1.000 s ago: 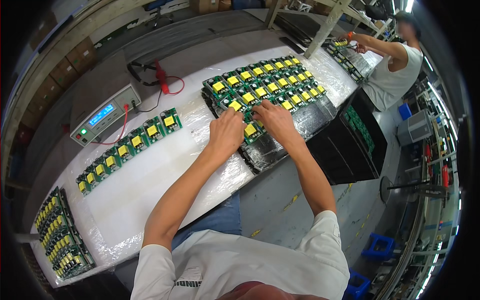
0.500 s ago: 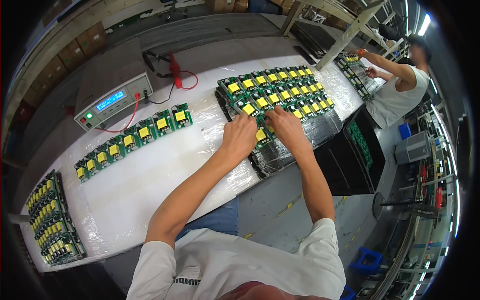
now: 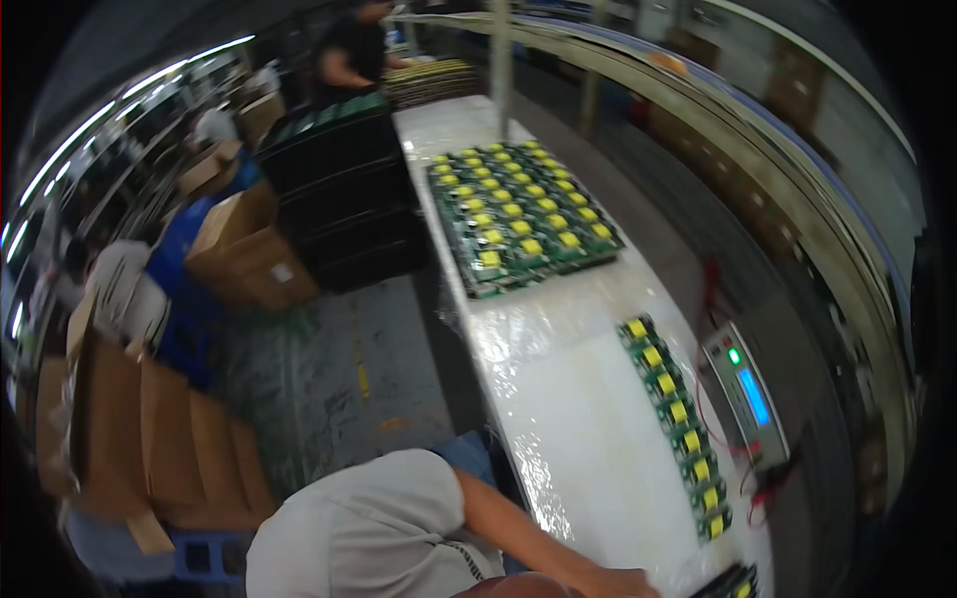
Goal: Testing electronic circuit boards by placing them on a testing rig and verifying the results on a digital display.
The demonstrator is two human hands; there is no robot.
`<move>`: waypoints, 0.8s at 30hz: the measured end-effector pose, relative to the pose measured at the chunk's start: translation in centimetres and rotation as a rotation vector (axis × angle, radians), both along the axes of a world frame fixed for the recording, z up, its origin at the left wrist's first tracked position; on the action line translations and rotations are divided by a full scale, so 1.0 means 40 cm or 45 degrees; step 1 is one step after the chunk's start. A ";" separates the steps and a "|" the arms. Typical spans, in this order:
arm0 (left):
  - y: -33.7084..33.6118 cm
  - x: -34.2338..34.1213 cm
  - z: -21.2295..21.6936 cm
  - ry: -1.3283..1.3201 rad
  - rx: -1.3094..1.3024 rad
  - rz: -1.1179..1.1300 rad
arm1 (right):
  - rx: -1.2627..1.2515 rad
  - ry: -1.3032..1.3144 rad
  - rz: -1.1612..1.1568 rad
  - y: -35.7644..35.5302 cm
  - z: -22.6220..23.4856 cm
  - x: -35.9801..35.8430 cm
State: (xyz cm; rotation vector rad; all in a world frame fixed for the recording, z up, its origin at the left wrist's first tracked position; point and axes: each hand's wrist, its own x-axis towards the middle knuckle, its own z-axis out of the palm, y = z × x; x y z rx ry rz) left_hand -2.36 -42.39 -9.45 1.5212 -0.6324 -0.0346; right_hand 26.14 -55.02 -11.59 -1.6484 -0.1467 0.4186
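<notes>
Right hand (image 3: 613, 583) at 6 o'clock, by the tray of circuit boards (image 3: 736, 583), grip unclear, left hand out of view; boards look light, stiff, fragile, so I'd hold them by bare edges, not the yellow parts.

At the right of the frame you have a grey test meter (image 3: 746, 394) with a glowing blue screen (image 3: 754, 397) and a green lamp above it. At the left stand brown cardboard boxes (image 3: 242, 249); flattened cartons (image 3: 150, 439) lean lower left.
</notes>
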 end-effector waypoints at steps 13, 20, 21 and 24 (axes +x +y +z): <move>0.432 -0.423 0.038 0.204 0.160 1.221 | -0.389 -0.085 -0.004 0.495 -0.112 -0.577; 0.491 -0.397 -0.123 -0.019 0.208 1.335 | -0.368 -0.385 0.185 0.601 -0.038 -0.848; 0.548 -0.412 -0.111 -0.039 0.219 1.336 | -0.335 -0.446 0.225 0.642 -0.028 -0.865; 0.606 -0.475 0.004 0.335 0.235 1.171 | -0.370 -0.610 0.410 0.619 0.033 -0.894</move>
